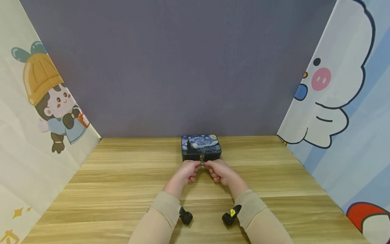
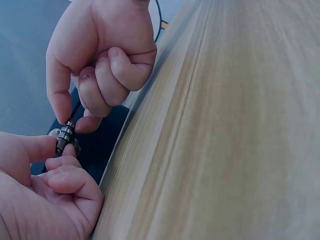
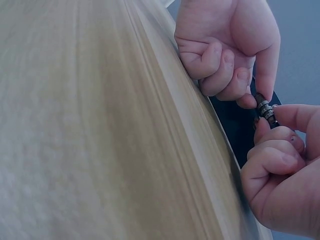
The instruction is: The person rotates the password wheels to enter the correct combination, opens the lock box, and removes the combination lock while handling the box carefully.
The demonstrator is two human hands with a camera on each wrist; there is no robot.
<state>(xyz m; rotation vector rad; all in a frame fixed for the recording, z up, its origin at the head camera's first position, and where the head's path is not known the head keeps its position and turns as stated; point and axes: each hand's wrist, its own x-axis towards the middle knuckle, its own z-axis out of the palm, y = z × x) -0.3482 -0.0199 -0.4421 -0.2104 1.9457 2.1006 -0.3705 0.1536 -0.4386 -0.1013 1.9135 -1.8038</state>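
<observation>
A small dark tin box [image 1: 201,145] with a swirling blue night-sky picture on its lid sits shut on the table, its clasp [image 1: 202,157] facing me. At the clasp is a small combination padlock [image 2: 66,134] with ridged number dials. My left hand [image 1: 188,170] pinches one end of this lock between thumb and forefinger. From the other side my right hand [image 1: 220,171] pinches the opposite end the same way. In the right wrist view the dials [image 3: 266,109] show between both hands' fingertips, with the other fingers curled in. The digits are too small to read.
The box stands near the back edge of the wood-grain table [image 1: 137,189], close to a grey back wall [image 1: 189,67]. Cartoon-printed panels [image 1: 329,112] rise at both sides. A black wrist camera [image 1: 186,216] sits at each cuff.
</observation>
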